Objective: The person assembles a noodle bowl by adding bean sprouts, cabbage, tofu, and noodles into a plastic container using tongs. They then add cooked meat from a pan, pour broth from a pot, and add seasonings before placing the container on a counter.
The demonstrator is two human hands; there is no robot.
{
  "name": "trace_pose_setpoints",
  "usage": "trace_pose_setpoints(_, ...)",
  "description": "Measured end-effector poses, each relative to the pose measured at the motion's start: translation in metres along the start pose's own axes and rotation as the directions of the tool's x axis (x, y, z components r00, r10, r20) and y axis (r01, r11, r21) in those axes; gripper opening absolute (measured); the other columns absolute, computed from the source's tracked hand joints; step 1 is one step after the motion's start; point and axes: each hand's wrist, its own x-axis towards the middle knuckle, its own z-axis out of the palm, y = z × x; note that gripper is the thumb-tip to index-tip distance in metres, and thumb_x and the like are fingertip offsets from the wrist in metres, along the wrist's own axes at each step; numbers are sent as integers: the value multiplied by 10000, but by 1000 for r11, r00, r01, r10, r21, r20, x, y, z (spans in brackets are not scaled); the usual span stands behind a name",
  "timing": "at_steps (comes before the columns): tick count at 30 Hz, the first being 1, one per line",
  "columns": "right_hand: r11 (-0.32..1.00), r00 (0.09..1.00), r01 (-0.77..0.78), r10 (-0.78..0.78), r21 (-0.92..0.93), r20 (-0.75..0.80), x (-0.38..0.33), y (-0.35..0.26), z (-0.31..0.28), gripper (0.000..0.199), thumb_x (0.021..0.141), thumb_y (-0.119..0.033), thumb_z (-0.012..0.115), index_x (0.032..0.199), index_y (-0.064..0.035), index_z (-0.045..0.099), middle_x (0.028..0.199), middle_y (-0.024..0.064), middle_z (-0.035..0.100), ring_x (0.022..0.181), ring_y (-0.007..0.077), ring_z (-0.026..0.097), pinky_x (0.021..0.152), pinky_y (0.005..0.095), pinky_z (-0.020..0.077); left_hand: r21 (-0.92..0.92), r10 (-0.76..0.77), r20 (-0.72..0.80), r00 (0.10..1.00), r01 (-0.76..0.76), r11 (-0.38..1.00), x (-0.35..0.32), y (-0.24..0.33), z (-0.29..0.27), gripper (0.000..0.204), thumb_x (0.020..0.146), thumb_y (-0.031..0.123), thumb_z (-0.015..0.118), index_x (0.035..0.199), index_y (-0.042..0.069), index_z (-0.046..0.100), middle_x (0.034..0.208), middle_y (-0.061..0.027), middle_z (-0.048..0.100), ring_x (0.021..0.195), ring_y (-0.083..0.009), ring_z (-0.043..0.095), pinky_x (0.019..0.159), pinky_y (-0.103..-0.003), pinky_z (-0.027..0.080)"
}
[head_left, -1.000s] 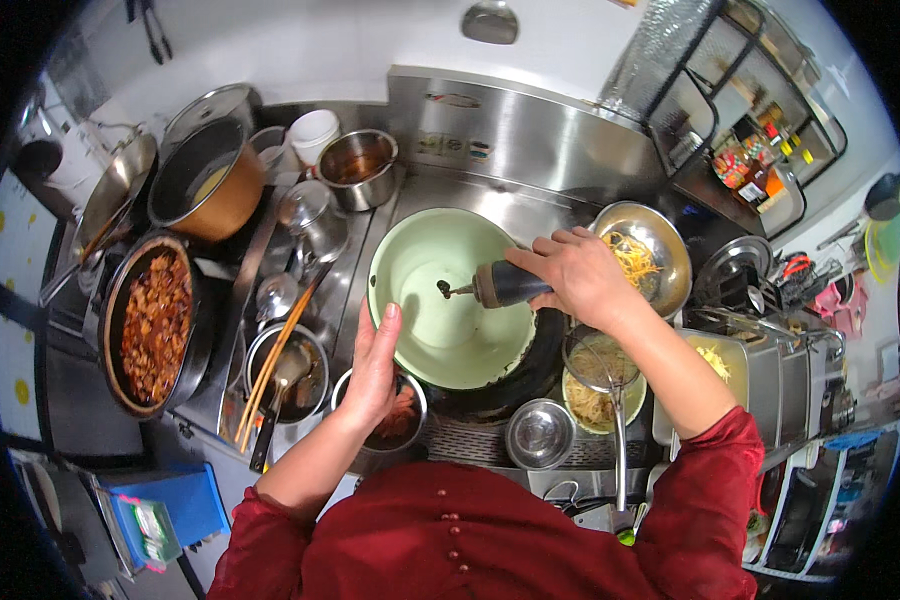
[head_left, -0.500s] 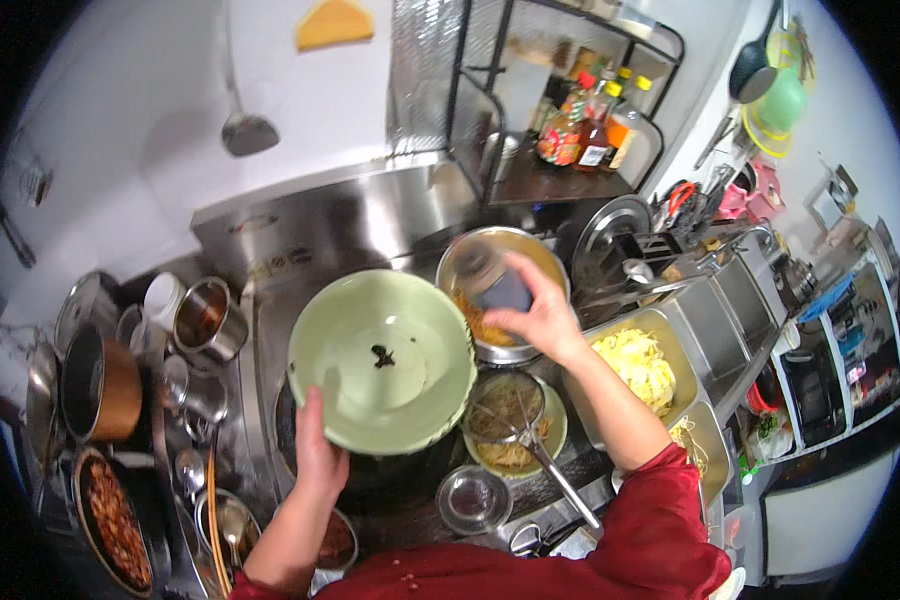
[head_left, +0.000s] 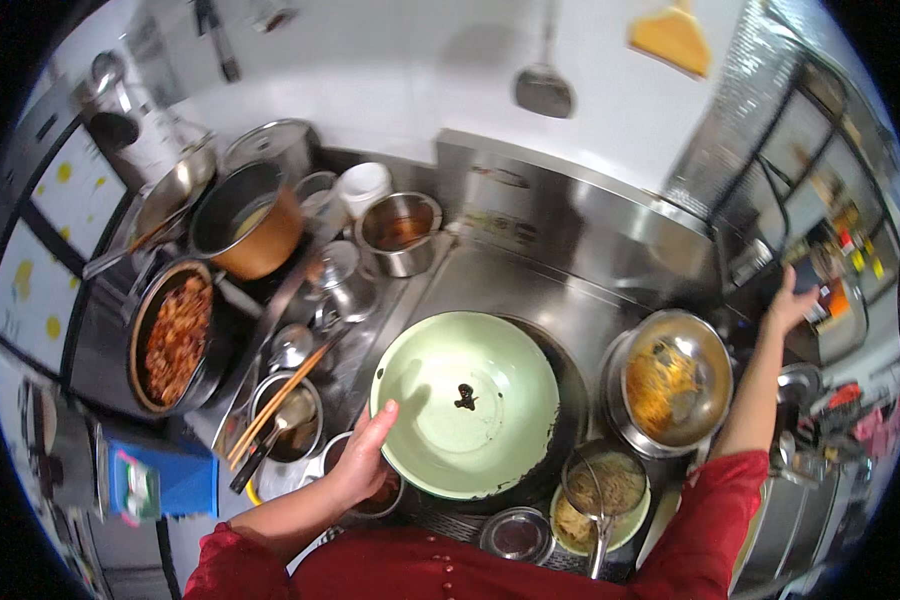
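Observation:
My left hand (head_left: 362, 462) grips the near left rim of a pale green enamel basin (head_left: 420, 390), its thumb over the edge. The basin has a dark patch (head_left: 465, 397) at its bottom and chipped spots along the rim. At the far right, my right arm reaches out to a black shelf rack (head_left: 770, 190). My right hand (head_left: 790, 308) has its fingers around a small dark jar (head_left: 808, 268), partly hidden and blurred. Between basin and right arm stands a steel bowl (head_left: 712, 365) holding orange-yellow shreds.
A strainer (head_left: 600, 480) rests over a light green bowl (head_left: 635, 520) near me, beside a small glass dish (head_left: 517, 535). To the left stand a copper-coloured pot (head_left: 270, 235), a pan of browned food (head_left: 178, 340), steel canisters (head_left: 400, 232) and chopsticks (head_left: 280, 405) across a container.
My right hand has carried the jar from above the steel bowl out to the rack at the right. My view has turned left. The left hand still grips the basin.

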Motion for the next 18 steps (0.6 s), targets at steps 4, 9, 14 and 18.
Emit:
trace_pose_setpoints(4, 991, 955, -120, 101, -52, -277, -16, -36, -36, 558, 849, -337, 801, 1140, 96, 603, 915, 146, 716, 775, 251, 662, 756, 380, 540, -22, 46, -81, 996, -48, 999, -22, 14, -39, 704, 988, 501, 532, 1483, 37, 347, 1433, -158, 484, 1277, -302, 512, 1084, -456, 420)
trace_pose_setpoints(9, 852, 998, -55, 32, 520, 54, -112, -237, -37, 229, 990, -189, 617, 1126, -5, 633, 1100, 68, 640, 943, 138, 612, 851, 292, 505, -223, 106, -115, 988, -129, 966, -51, 28, -96, 643, 1005, 394, 549, 1489, 36, 322, 1412, -150, 490, 1293, -273, 493, 1097, -427, 395)
trace_pose_setpoints(14, 678, 399, -16, -669, 735, 627, -272, -445, 63, 128, 917, -178, 648, 992, -88, 701, 952, 94, 678, 849, 255, 665, 746, 366, 527, -216, 127, -287, 949, -193, 957, -73, 38, -145, 646, 999, 393, 559, 1487, 46, 316, 1421, -156, 477, 1285, -294, 497, 1078, -448, 415)
trace_pose_setpoints(18, 710, 67, 164, -700, 685, 711, -368, -526, 177, 140, 869, -172, 661, 980, -113, 723, 958, 125, 678, 894, 317, 667, 777, 409, 541, -159, 146, -339, 930, -209, 965, -75, 39, -175, 687, 992, 376, 578, 1503, 33, 272, 1420, -155, 465, 1300, -287, 469, 1095, -445, 390)
